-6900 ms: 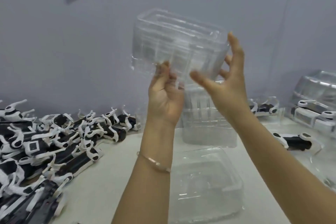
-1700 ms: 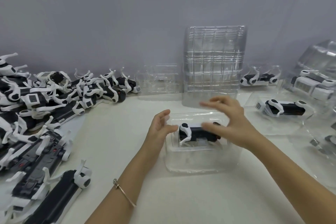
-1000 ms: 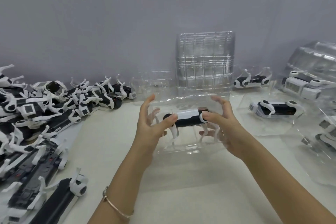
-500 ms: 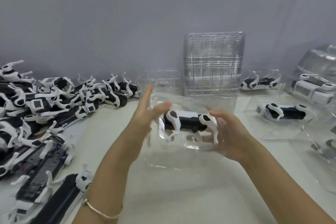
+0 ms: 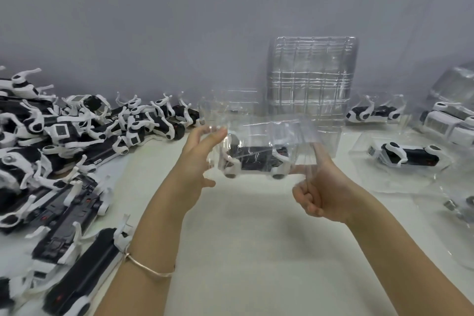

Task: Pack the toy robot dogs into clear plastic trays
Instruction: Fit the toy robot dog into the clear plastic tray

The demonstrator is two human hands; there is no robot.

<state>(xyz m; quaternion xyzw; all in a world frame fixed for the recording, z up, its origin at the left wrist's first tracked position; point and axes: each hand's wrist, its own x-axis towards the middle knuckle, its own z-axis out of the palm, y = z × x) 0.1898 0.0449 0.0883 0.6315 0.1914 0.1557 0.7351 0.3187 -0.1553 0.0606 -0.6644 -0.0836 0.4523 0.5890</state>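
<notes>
A pale counter (image 5: 251, 233) is stretching across the view. A big heap of black-and-white toy robot dogs (image 5: 64, 151) is lying over its left side. A stack of empty trays (image 5: 311, 79) is standing on edge against the wall at the back. To the right, packed trays (image 5: 384, 179) are sitting on the counter, each holding a dog.

At centre, a clear tray (image 5: 261, 133) is being held up off the counter, with one toy dog (image 5: 256, 161) lying lengthwise inside it. The hands are working apart, one at each end. The left hand (image 5: 197, 161) is pressing fairly straight fingers against the tray's left end. The right hand (image 5: 323, 187) is pinching the right end between thumb and forefinger, its other fingers curling in. A thin bracelet (image 5: 146, 267) is circling the left wrist.
</notes>
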